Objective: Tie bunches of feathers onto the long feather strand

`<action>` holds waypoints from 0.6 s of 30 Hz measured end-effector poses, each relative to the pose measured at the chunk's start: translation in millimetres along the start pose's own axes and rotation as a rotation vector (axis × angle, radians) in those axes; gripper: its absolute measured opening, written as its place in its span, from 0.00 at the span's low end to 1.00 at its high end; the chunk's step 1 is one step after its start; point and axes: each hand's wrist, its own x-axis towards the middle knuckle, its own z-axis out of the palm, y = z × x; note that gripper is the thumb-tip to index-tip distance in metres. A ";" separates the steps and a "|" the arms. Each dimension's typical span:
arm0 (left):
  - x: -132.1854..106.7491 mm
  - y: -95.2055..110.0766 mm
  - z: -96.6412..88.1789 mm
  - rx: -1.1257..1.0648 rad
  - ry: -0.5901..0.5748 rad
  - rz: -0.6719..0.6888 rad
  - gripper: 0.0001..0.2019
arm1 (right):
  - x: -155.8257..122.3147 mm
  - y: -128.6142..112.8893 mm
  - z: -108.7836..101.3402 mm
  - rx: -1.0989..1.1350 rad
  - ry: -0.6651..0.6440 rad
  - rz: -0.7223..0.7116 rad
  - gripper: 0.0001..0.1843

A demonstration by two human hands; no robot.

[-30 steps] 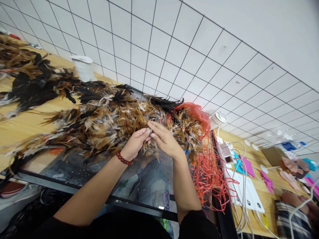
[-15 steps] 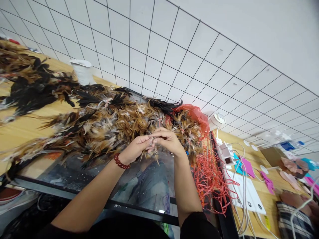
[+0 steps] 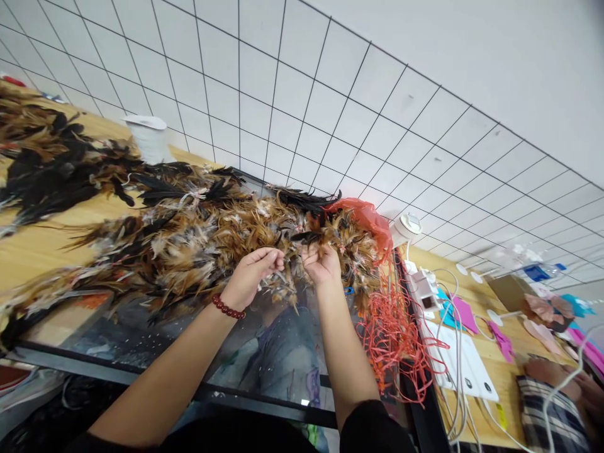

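My left hand (image 3: 257, 272), with a dark red bead bracelet (image 3: 228, 307) on its wrist, has thumb and fingers pinched together. Whatever is in that pinch is too small to make out. Across a small gap, my right hand (image 3: 323, 264) is turned palm up with curled fingers, and a dark feather (image 3: 306, 237) sticks out at its fingertips. Both hands are above the near edge of a big heap of brown and black feathers (image 3: 202, 242). Parts of the heap are tied in bunches with pale string.
Tangled red string (image 3: 394, 340) and a red plastic bag (image 3: 365, 220) lie to the right. Beyond them are a white lidded cup (image 3: 406, 228), a charger plug (image 3: 423, 288), a white power strip (image 3: 465, 365) and cables. A white spool (image 3: 148, 139) stands back left. A wire grid (image 3: 264, 82) lines the wall.
My hands were together at the fingertips and have come apart. The right hand has rolled palm up, and a dark feather now shows at its fingers.
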 end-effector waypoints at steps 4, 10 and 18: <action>0.5 1.0 0.1 -0.012 0.026 -0.010 0.16 | -2.2 1.3 0.4 -0.022 0.017 0.020 0.13; 0.0 3.6 -0.1 -0.012 0.054 -0.012 0.18 | -29.7 -7.9 13.3 -0.578 -0.421 -0.120 0.13; 3.5 -3.9 -0.6 0.136 -0.070 0.050 0.20 | -35.5 -3.7 22.3 -0.975 -0.324 -0.431 0.14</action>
